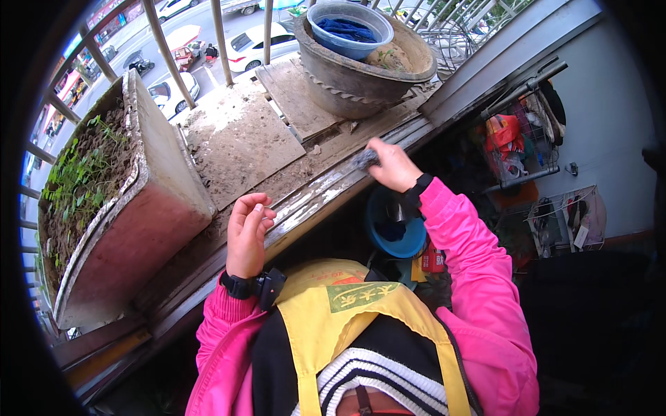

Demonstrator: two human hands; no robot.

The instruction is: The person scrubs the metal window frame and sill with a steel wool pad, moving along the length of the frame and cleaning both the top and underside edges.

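Observation:
My right hand (397, 166) is closed around a bunched grey wad that looks like a rag (365, 159), held at the window-sill track (322, 201). Flaking white paint and dirt mark the track. My left hand (248, 232) is raised over the sill's left part, its fingers loosely bent and apart, with no object visible in them. Beside it stands a long planter (152, 201) with soil and small green plants (87, 177). Dusty boards (239, 139) lie beyond the track, strewn with crumbs of soil.
A large grey pot (347, 87) holds soil and a pale basin (381, 31) with blue cloth inside. Metal bars (267, 31) line the outer edge above a street with cars. Below my right arm is a blue basin (406, 239); wire baskets (531, 135) hang at the right wall.

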